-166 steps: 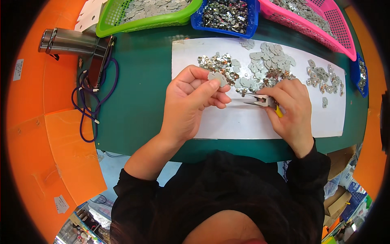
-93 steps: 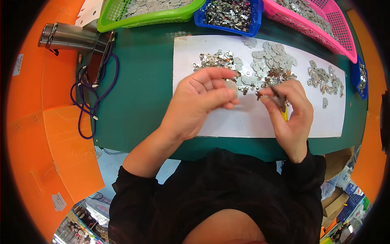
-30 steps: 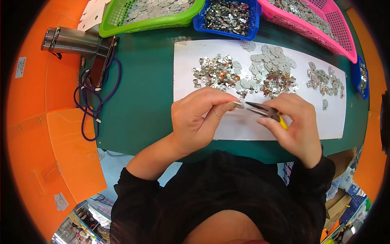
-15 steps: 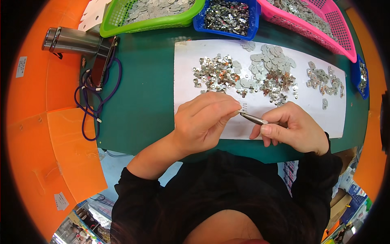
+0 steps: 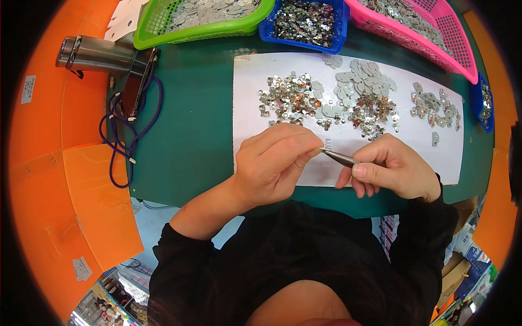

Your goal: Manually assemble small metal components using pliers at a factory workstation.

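Note:
My right hand (image 5: 394, 168) grips a pair of metal tweezers (image 5: 341, 158), their tips pointing left toward my other hand. My left hand (image 5: 280, 160) is pinched closed at its fingertips, right where the tweezer tips meet it; whatever small piece sits there is too hidden to name. Beyond the hands, a white sheet (image 5: 250, 81) bears a pile of small shiny metal clips (image 5: 291, 98), a stack of flat grey plates (image 5: 361, 79) and more shiny clips (image 5: 372, 114) beside it. Farther right lies a looser group of grey pieces with metal parts (image 5: 435, 106).
Along the back stand a green basket (image 5: 204, 37) of grey plates, a blue bin (image 5: 304, 44) of shiny bits and a pink basket (image 5: 413, 49). A small blue bin (image 5: 485, 106) is at far right. A steel flask (image 5: 100, 54) and purple cord (image 5: 157, 106) lie left.
Both hands stay almost in place. The tweezers and right hand have shifted very slightly, with the tips still at my left fingertips.

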A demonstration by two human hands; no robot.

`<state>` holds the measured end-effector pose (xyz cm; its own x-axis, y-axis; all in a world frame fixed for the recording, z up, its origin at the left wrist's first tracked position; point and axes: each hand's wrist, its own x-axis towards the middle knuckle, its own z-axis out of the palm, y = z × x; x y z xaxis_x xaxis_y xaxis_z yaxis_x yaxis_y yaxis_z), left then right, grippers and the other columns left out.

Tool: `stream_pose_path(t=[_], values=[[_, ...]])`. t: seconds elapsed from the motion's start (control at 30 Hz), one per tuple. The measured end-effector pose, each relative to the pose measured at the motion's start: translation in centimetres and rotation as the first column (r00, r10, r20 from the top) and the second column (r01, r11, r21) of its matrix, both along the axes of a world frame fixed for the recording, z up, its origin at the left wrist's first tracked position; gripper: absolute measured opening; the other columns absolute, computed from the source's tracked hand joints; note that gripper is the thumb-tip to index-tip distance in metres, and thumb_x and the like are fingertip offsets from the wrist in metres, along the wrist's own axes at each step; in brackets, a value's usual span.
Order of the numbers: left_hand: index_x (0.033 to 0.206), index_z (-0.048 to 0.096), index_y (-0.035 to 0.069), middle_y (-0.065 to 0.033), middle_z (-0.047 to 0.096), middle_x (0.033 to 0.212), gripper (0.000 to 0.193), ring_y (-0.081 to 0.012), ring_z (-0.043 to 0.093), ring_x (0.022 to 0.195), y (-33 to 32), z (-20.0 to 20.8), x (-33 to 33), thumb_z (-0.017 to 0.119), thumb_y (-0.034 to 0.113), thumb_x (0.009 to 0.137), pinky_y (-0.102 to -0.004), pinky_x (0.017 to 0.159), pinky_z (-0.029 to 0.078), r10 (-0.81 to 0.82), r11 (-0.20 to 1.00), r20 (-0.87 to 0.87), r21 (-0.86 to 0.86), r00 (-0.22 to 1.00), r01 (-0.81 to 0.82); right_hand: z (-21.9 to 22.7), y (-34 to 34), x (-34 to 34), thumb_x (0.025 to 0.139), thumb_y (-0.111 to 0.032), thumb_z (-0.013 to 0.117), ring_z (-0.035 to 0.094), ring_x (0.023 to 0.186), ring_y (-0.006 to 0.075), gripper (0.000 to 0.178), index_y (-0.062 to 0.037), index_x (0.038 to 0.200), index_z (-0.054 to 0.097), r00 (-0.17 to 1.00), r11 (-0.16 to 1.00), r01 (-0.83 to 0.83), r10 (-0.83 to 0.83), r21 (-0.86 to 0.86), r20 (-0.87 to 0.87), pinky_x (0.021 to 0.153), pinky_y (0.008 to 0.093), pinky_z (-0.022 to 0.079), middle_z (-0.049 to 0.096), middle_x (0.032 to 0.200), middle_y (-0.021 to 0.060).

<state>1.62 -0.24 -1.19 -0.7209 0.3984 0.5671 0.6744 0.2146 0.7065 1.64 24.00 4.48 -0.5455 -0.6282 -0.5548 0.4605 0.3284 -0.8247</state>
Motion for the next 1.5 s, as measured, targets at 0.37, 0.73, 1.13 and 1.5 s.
stream_pose_path(t=[0.37,0.73,1.13,1.5], values=[[0.091,0.065,-0.002,-0.0118,0.064,0.076,0.009,-0.0229,0.061,0.062,0.3,0.2,0.6,0.07,-0.005,0.084,-0.0288,0.054,0.048,0.091,0.996,0.09,-0.006,0.992,-0.091,-0.5,-2.3,3.2,0.088,-0.02,0.069,0.051,0.053,0.0153,0.021,0.0009,0.085,0.07,0.787,0.936,0.239,-0.031,0.257,-0.616,0.054,0.0301,0.041,0.059,0.061,0.0076],[0.091,0.065,-0.001,-0.0096,0.067,0.082,0.004,-0.0178,0.061,0.07,0.1,0.2,0.0,0.065,-0.004,0.089,-0.0266,0.063,0.047,-0.007,0.999,0.184,0.049,0.983,-0.002,1.0,-1.4,2.9,0.077,-0.018,0.077,0.056,0.059,0.0248,0.022,0.0011,0.08,0.065,0.639,0.897,0.337,0.004,0.284,-0.769,0.056,0.0321,0.042,0.062,0.069,0.0117],[0.09,0.066,0.002,-0.0094,0.06,0.075,0.015,-0.0246,0.061,0.064,0.4,-0.2,-0.3,0.07,-0.006,0.078,-0.031,0.055,0.047,-0.059,0.998,0.054,0.008,0.997,0.058,3.2,-0.3,1.4,0.073,-0.02,0.08,0.062,0.068,0.0339,0.025,-0.0008,0.083,0.068,0.519,0.84,0.235,0.317,0.489,-0.794,0.061,0.0385,0.046,0.065,0.072,0.0137],[0.089,0.068,0.0,-0.0086,0.065,0.075,0.007,-0.0185,0.061,0.064,0.4,0.4,0.0,0.069,-0.005,0.084,-0.0263,0.058,0.048,-0.088,0.996,0.157,-0.015,0.984,0.092,3.7,0.2,0.4,0.074,-0.025,0.08,0.059,0.066,0.0334,0.026,-0.0043,0.082,0.066,0.442,0.826,0.131,0.446,0.548,-0.778,0.059,0.041,0.045,0.062,0.068,0.0104]])
